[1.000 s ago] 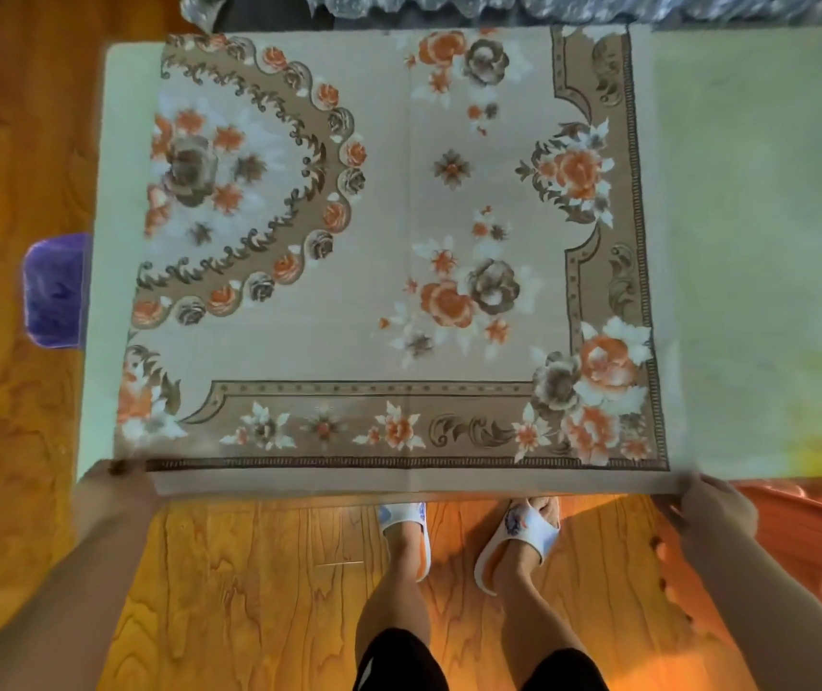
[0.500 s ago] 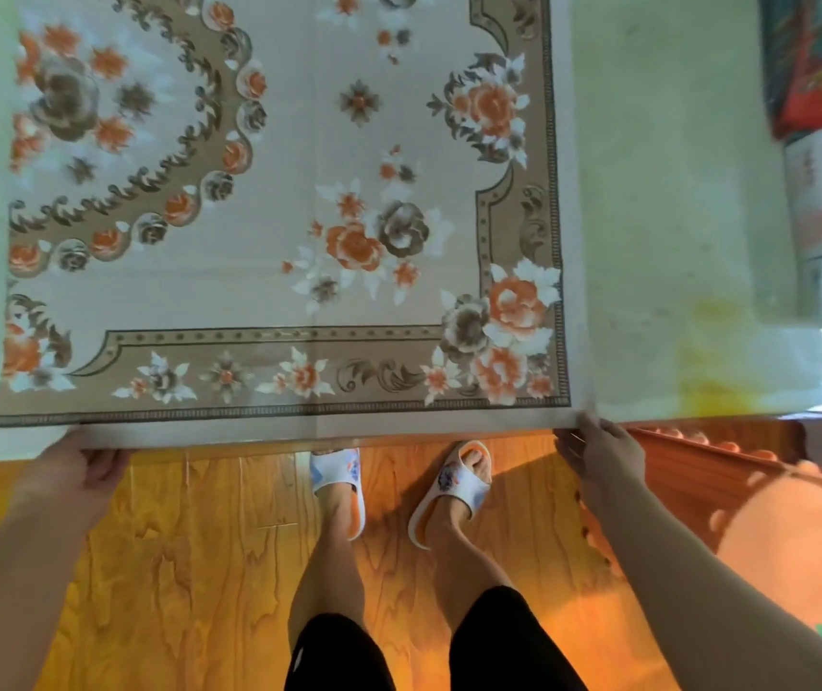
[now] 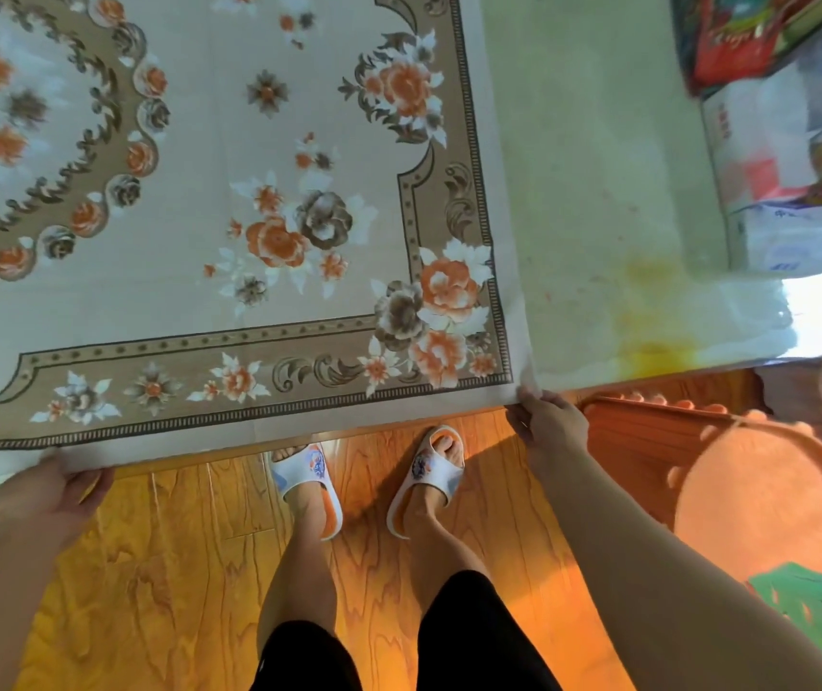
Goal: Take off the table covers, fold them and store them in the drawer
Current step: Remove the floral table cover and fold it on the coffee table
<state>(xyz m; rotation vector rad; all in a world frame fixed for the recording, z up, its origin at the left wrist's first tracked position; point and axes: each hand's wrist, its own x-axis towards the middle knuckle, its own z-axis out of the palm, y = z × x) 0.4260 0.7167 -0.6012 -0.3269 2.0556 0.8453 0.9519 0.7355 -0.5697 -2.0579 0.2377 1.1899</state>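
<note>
I judge the floral cover (image 3: 229,202) light and limp; my left hand (image 3: 57,496) and right hand (image 3: 546,423) pinch its lower corners, best hold.

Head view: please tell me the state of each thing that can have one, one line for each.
Floral beige table cover: lying flat on the table, near edge held by both hands.
Left hand: gripping the cover's near edge.
Right hand: pinching the cover's near right corner.
Pale green table top: uncovered beside the cover, stained yellow.
</note>
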